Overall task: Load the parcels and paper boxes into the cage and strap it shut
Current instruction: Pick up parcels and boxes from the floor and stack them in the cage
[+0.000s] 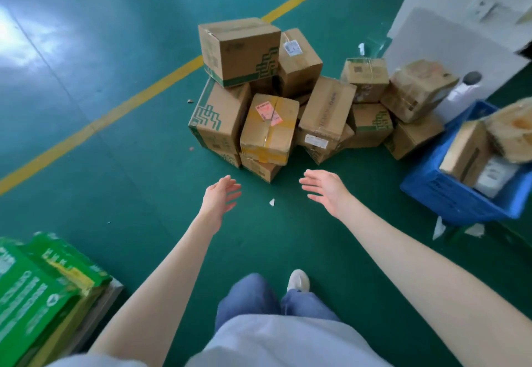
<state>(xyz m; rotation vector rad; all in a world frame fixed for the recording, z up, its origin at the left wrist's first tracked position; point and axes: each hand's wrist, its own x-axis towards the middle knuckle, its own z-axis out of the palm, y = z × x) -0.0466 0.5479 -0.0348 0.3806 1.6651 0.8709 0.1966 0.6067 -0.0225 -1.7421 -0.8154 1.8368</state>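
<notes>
A heap of several brown cardboard boxes lies on the green floor ahead. Nearest me is a box with yellow tape and a pink label (269, 127), resting on a smaller box. A large box with green print (239, 49) tops the pile. Both arms reach forward, palms facing each other. My left hand (220, 198) and my right hand (325, 191) are empty with straight fingers, just short of the yellow-taped box and touching nothing. No cage is in view.
A blue plastic crate (454, 194) holding boxes stands at the right. Green printed cartons (37, 289) are stacked at the lower left. A white wall panel (449, 32) rises at the back right. Paper scraps litter the floor; a yellow line (115, 113) crosses it.
</notes>
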